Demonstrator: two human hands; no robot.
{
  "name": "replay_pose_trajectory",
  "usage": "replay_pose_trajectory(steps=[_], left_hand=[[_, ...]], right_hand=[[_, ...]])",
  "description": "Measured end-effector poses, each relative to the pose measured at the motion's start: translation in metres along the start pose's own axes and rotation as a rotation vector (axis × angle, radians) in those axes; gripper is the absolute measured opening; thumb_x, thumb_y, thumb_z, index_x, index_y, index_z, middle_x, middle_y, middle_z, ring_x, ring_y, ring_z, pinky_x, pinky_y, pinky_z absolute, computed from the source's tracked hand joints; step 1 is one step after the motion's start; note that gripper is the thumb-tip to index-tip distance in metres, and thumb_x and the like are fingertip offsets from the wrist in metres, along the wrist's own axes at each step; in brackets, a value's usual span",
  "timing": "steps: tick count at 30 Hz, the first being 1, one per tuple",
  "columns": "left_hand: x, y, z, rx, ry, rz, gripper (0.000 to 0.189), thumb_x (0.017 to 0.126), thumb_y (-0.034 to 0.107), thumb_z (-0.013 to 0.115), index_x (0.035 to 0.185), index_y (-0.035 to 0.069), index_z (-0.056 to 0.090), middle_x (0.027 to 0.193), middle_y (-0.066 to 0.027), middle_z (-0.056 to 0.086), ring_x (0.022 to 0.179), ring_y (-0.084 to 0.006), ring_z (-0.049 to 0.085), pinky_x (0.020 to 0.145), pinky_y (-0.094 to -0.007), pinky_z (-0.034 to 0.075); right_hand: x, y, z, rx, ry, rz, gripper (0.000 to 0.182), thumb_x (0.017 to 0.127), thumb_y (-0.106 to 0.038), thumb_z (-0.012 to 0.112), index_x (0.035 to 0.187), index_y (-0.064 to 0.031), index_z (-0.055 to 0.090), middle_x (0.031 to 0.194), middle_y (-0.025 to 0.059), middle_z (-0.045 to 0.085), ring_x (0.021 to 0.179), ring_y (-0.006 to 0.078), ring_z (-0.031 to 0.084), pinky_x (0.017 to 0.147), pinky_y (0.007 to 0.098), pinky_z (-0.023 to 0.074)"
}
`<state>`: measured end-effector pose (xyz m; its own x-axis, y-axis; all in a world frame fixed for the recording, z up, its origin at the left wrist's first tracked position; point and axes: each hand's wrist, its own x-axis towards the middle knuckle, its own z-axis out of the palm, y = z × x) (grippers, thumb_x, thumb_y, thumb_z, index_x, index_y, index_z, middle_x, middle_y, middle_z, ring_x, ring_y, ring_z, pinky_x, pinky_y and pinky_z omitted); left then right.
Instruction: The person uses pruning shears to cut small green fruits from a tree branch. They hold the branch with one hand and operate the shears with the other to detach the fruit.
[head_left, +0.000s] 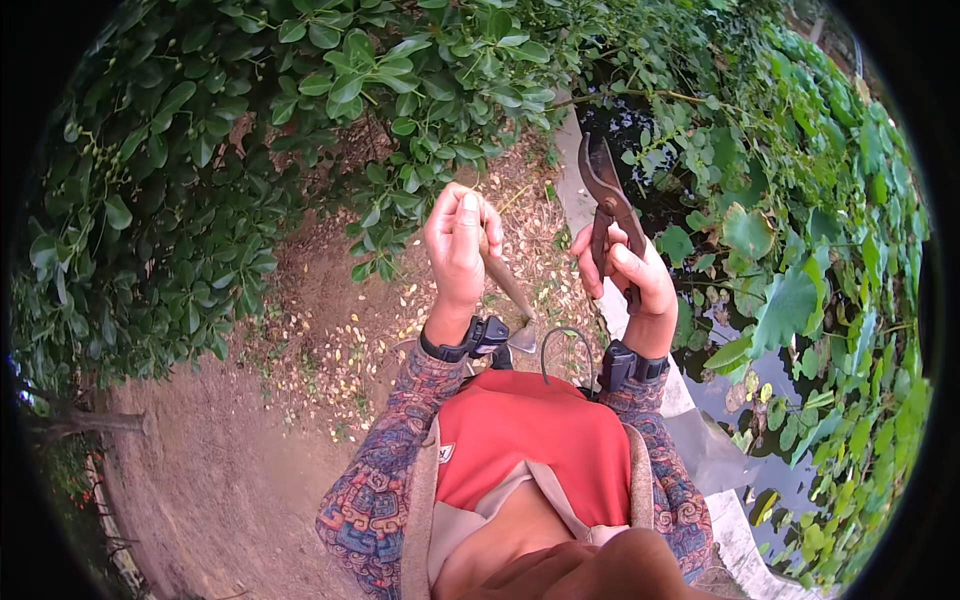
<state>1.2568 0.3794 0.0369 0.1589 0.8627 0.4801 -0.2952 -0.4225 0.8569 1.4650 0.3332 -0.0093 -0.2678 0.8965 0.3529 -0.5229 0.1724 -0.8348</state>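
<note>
My right hand (634, 266) holds a pair of rust-brown pruning shears (613, 202) upright, blades pointing away from me. The blades stand apart and the handles are spread, with my thumb and fingers about them. To the left, my left hand (459, 244) is curled, its thumb and forefinger pinched together. A wooden handle (508, 283) runs up into the curled fingers; its far end carries a small metal blade (523, 337), low near my feet. Whether anything thin sits between the pinched fingertips is too small to tell. Leafy shrub twigs (409, 180) hang just beyond this hand.
A dense green shrub (187, 165) fills the upper left. Fallen leaves (345, 367) lie over bare soil (217, 465). On my right a pale concrete edge (679, 394) borders dark water (776, 461) with large-leaved plants (787, 307). A dark cable loop (568, 330) shows near my waist.
</note>
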Motion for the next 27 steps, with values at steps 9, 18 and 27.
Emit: replay_pose_trajectory(steps=[9, 18, 27], left_hand=[[-0.079, 0.005, -0.024, 0.317, 0.195, -0.035, 0.020, 0.093, 0.012, 0.058, 0.078, 0.006, 0.048, 0.067, 0.0009, 0.049, 0.056, -0.0055, 0.045, 0.052, -0.0213, 0.037], [-0.161, 0.043, -0.113, 0.420, 0.618, 0.222, 0.036, 0.095, 0.010, 0.054, 0.062, 0.007, 0.040, 0.053, 0.0017, 0.044, 0.043, -0.0061, 0.040, 0.040, -0.0240, 0.033], [-0.291, 0.229, -0.208, 0.330, 0.944, 0.469, 0.031, 0.098, 0.014, 0.049, 0.069, 0.008, 0.038, 0.054, 0.0008, 0.038, 0.041, -0.0076, 0.036, 0.038, -0.0242, 0.033]], right_hand=[[-0.010, 0.044, 0.031, 0.188, 0.004, 0.127, 0.051, 0.087, -0.041, 0.059, 0.106, 0.0062, 0.053, 0.067, 0.0089, 0.054, 0.056, 0.0147, 0.051, 0.053, 0.0258, 0.0420], [0.003, 0.084, 0.108, 0.321, -0.205, 0.234, 0.045, 0.094, -0.037, 0.052, 0.109, 0.0051, 0.048, 0.070, 0.0070, 0.048, 0.057, 0.0146, 0.046, 0.053, 0.0280, 0.0377], [0.028, 0.148, 0.307, 0.328, -0.459, 0.397, 0.041, 0.092, -0.034, 0.053, 0.108, 0.0040, 0.049, 0.070, 0.0065, 0.048, 0.058, 0.0149, 0.046, 0.054, 0.0287, 0.0376]])
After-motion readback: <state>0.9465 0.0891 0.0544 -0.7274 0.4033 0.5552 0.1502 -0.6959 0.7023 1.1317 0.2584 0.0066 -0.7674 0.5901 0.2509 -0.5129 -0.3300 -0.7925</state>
